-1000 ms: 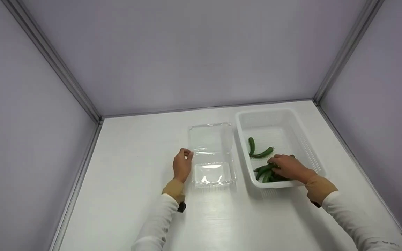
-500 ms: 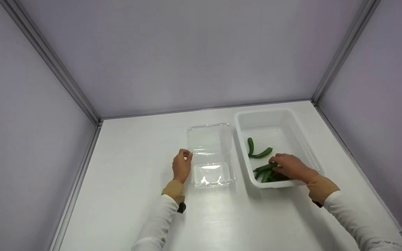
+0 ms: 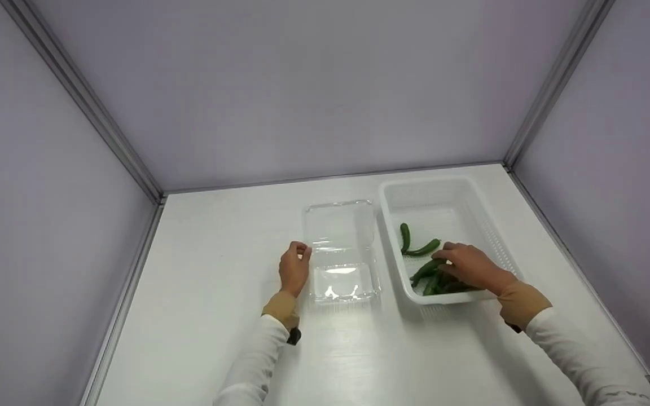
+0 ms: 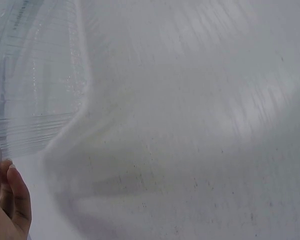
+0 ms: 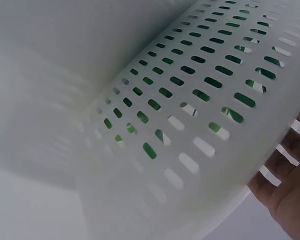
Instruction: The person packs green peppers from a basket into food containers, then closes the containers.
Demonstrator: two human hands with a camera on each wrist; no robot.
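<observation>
An open clear plastic clamshell container (image 3: pixel 341 255) lies on the white table. My left hand (image 3: pixel 294 266) sits at its left edge with fingers curled, pinching the rim; the left wrist view shows fingertips (image 4: pixel 12 192) against the clear plastic (image 4: pixel 35 90). To the right stands a white slotted basket (image 3: pixel 438 180) holding several green peppers. My right hand (image 3: pixel 466 266) is inside it, fingers curled over a bunch of peppers (image 3: pixel 426 270) at the near end. Two more peppers (image 3: pixel 405 237) lie apart further back. In the right wrist view the basket wall (image 5: pixel 190 125) fills the frame, green showing through its slots.
Grey booth walls enclose the table on three sides, with metal corner posts (image 3: pixel 550 90). The basket stands close to the right wall. Bare tabletop (image 3: pixel 212 282) stretches left of the container and along the near edge.
My right hand has shifted slightly further back and left inside the basket, and the peppers under it moved with it. The left hand and the container have stayed put.
</observation>
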